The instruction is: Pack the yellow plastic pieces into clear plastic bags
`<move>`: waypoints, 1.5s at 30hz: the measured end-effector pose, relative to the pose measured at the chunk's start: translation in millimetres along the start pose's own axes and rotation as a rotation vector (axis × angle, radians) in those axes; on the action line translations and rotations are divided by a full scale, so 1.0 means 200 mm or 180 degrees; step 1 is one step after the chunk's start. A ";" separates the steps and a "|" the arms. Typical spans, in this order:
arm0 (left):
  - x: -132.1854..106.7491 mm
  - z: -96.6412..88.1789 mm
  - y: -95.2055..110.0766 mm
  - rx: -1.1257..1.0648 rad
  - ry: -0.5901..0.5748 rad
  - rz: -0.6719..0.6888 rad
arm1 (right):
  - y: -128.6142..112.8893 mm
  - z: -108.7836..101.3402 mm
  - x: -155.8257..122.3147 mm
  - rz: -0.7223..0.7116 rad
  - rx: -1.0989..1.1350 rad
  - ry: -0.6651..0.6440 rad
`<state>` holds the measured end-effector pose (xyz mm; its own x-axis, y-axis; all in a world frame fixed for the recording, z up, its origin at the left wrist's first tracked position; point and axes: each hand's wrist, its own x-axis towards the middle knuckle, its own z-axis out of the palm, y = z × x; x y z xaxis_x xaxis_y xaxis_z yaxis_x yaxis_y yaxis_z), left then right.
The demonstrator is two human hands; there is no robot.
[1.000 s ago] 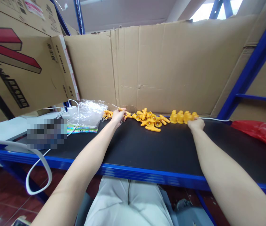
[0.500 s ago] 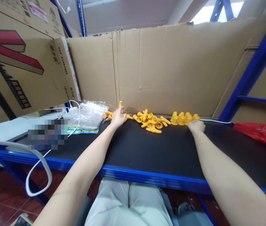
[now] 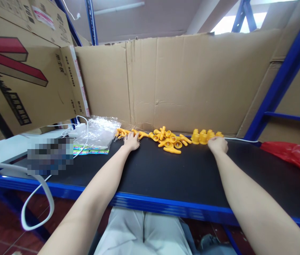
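Note:
My left hand (image 3: 131, 142) lies flat on the black shelf top (image 3: 166, 166), fingers stretched out and touching a yellow plastic piece (image 3: 140, 134). Just left of it is a small heap of yellow pieces (image 3: 121, 132). A bigger pile of yellow plastic parts (image 3: 169, 139) sits between my hands, against the cardboard wall. My right hand (image 3: 218, 145) is curled closed at the right end of a row of upright yellow caps (image 3: 203, 136). Its fingertips are hidden, and a yellow cap shows just behind them.
A cardboard sheet (image 3: 187, 81) walls the back. A clear plastic bag (image 3: 99, 129) on coloured packets, a white charger with cable (image 3: 79, 129) and a large carton (image 3: 19, 78) are on the left. A red bag (image 3: 296, 156) lies on the right. The blue shelf edge (image 3: 166, 203) runs across the front.
My left hand had lifted a yellow piece upright half a second ago; it now rests flat with the piece lying at its fingertips. My right hand stayed by the row of caps.

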<state>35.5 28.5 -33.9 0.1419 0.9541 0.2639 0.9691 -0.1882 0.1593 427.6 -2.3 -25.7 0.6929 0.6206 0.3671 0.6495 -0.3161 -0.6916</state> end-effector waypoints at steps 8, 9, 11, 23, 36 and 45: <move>-0.01 -0.02 0.02 -0.0108 0.0023 -0.0084 | -0.06 -0.02 -0.04 -0.0016 -0.0502 -0.0161; -0.01 -0.02 0.02 -0.0082 0.0074 -0.0080 | -0.07 -0.02 -0.04 -0.0065 -0.0529 -0.0144; -0.02 -0.02 0.02 -0.0033 0.0195 -0.0122 | -0.09 -0.02 -0.05 -0.0243 -0.0541 -0.0093; -0.07 -0.06 0.12 -0.0112 0.0803 -0.0258 | -0.66 0.11 -0.41 -0.3737 -0.0233 -0.0178; -0.12 -0.13 0.21 -0.0585 0.1077 0.0644 | -0.86 0.31 -0.68 -0.4348 -0.2612 -0.0614; -0.12 -0.13 0.20 -0.0672 0.1117 0.0851 | -0.90 0.17 -0.60 -0.4232 -0.1256 -0.0355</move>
<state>66.6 -7.8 -9.5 0.2684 0.7366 0.6208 0.8408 -0.4936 0.2221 216.6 4.3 34.1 -0.5235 0.6593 0.5397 0.8515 0.3820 0.3593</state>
